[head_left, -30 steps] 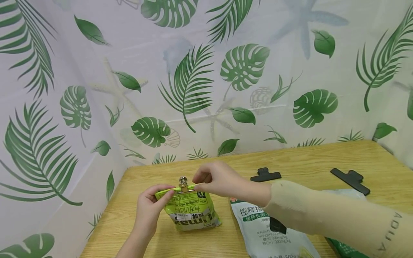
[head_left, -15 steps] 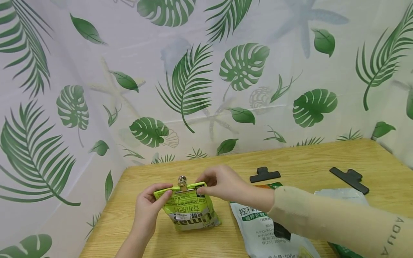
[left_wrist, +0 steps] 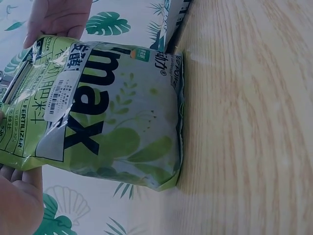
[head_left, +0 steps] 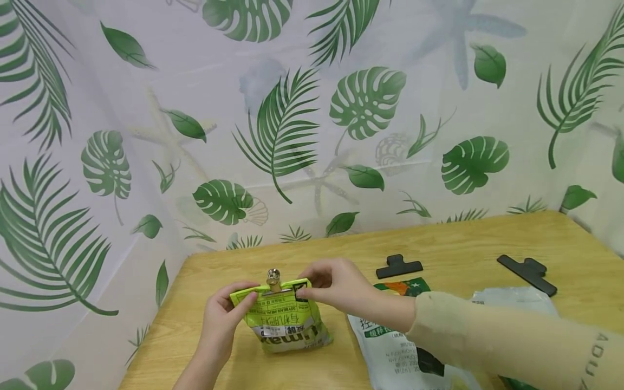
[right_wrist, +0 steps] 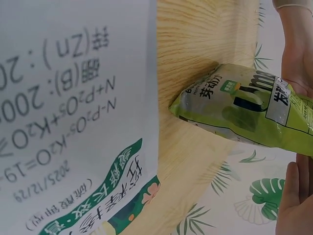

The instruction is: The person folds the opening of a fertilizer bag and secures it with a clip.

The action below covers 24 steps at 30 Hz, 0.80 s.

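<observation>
A green-and-white fertilizer bag (head_left: 287,320) stands on the table, its printing upside down in the head view. A shiny metal clip (head_left: 273,280) with a rounded top grips the middle of its folded upper edge. My left hand (head_left: 221,317) pinches the left end of that edge between thumb and fingers. At the right end, my right hand (head_left: 343,284) pinches the upper corner, thumb in front. The left wrist view has the bag's printed front (left_wrist: 124,112) close up, its base at the wood. From the right wrist view, the bag (right_wrist: 244,105) shows side-on.
A white bag (head_left: 385,346) lies to the right, partly under the sleeved forearm (head_left: 487,336), with a black clip (head_left: 429,362) on it. Another pale bag (head_left: 512,296) lies farther right. Two black clips (head_left: 398,266) rest behind them. A leaf-patterned curtain (head_left: 312,135) backs the table.
My right hand has shifted slightly right along the bag's upper edge, and the corner there now shows spread flat. The left hand keeps its hold; the metal clip stays on.
</observation>
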Motion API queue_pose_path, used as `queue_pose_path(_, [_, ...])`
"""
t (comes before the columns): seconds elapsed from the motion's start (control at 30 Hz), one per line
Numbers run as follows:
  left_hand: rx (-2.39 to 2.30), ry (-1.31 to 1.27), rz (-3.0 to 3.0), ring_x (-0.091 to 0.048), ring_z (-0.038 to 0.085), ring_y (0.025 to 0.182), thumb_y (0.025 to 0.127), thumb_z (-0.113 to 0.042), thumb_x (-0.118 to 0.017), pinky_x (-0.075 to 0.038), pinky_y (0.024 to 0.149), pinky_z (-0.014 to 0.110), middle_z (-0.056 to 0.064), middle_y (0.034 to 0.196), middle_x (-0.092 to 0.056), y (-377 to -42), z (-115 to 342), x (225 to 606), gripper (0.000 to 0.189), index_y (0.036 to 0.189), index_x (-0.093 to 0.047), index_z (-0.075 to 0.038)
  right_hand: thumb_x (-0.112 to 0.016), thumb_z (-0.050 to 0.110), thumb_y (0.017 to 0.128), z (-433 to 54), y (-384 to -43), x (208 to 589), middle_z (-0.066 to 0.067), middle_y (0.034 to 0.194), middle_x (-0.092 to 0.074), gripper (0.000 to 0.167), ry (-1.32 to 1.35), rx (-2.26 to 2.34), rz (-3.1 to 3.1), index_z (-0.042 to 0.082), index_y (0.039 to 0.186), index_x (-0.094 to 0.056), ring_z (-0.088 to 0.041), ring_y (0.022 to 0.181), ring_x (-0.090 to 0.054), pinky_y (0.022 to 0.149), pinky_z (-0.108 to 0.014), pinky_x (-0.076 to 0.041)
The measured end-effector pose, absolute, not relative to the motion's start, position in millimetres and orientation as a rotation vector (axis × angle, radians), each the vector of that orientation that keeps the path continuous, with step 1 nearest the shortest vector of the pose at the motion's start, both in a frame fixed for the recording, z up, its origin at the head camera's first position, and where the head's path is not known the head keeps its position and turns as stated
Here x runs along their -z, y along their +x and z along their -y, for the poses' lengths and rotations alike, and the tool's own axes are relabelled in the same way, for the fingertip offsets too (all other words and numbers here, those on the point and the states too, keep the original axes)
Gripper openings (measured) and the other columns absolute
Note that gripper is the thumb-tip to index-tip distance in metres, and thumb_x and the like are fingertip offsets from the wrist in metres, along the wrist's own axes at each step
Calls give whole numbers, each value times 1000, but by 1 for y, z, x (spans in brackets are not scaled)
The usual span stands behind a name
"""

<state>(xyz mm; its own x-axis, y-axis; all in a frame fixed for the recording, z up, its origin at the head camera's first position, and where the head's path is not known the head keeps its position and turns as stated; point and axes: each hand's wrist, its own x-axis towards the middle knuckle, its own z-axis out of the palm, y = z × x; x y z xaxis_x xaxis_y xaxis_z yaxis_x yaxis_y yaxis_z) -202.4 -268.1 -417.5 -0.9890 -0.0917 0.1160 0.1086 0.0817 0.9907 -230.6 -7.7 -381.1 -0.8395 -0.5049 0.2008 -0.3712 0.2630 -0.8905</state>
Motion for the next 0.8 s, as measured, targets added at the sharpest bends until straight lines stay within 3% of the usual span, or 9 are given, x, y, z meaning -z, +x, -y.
queue_pose_path(0.1, [2040,-3,2221,-68,9,95,98,-2,-71,-56,90,24,-12,100,-75,-203,269,420,17,108,-78,-14,-81,14,95,7,-232,384,-10,99,-80,20,-829,1658,-2370,2,111,-79,-6,82,-70,77,-21,-59])
queue_pose_path(0.33, [2042,3,2261,-68,9,99,101,-4,-67,-55,93,24,-13,103,-74,-203,269,425,24,123,-69,4,-82,11,94,5,-233,389,-12,100,-79,23,-842,1707,-2297,0,114,-78,-8,84,-70,77,-20,-59])
queue_pose_path(0.6, [2065,18,2283,-66,9,97,101,-4,-65,-55,90,24,-12,102,-73,-204,269,432,18,118,-69,-2,-82,12,94,3,-230,393,-13,103,-77,26,-835,1714,-2289,-2,115,-75,-7,87,-69,79,-17,-58])
queue_pose_path(0.8, [2022,17,2333,-69,9,96,98,-1,-68,-55,90,25,-9,104,-74,-204,272,438,30,128,-66,4,-81,11,94,1,-227,395,-14,106,-76,28,-823,1728,-2282,-5,116,-75,-8,90,-70,83,-17,-59])
